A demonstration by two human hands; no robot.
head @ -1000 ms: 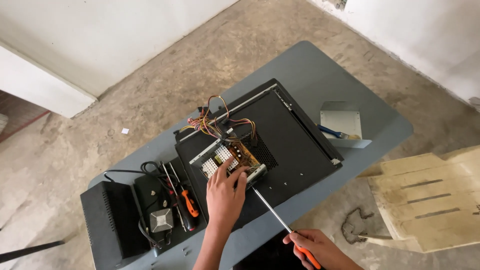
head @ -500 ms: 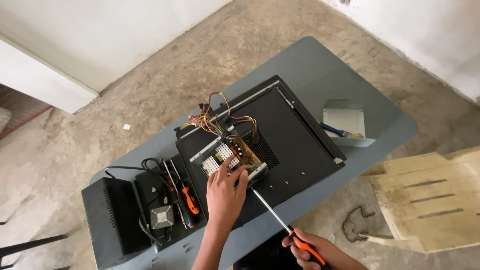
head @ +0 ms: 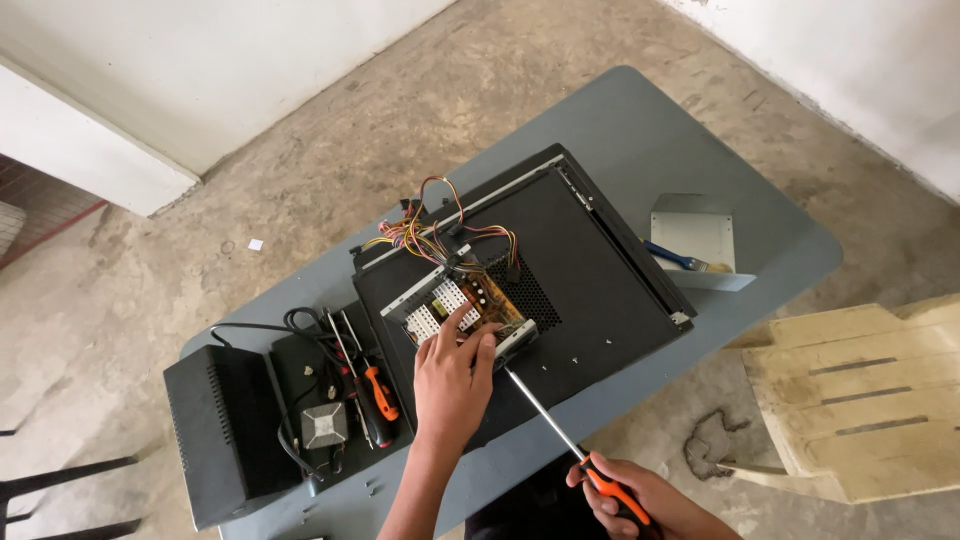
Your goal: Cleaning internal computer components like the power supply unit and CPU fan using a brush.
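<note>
A black computer case (head: 590,270) lies flat on a grey table (head: 640,130). On the case sits an opened power supply (head: 462,303), its circuit board bare and a bundle of coloured wires (head: 440,225) rising behind it. My left hand (head: 452,380) rests on the supply's near edge, fingers spread over it. My right hand (head: 625,495) grips the orange handle of a long screwdriver (head: 545,420) at the table's near edge. Its shaft points up-left, and the tip meets the supply's near right corner.
Left of the case lie a black box (head: 215,430), a small heatsink with fan (head: 325,425), black cables and an orange-handled screwdriver (head: 378,392). A grey metal cover (head: 695,235) with a blue-handled tool lies right. A pale plastic chair (head: 860,400) stands at right.
The view has shifted slightly. My right hand has brought the screwdriver a little up toward the supply's corner; my left hand stays on the supply.
</note>
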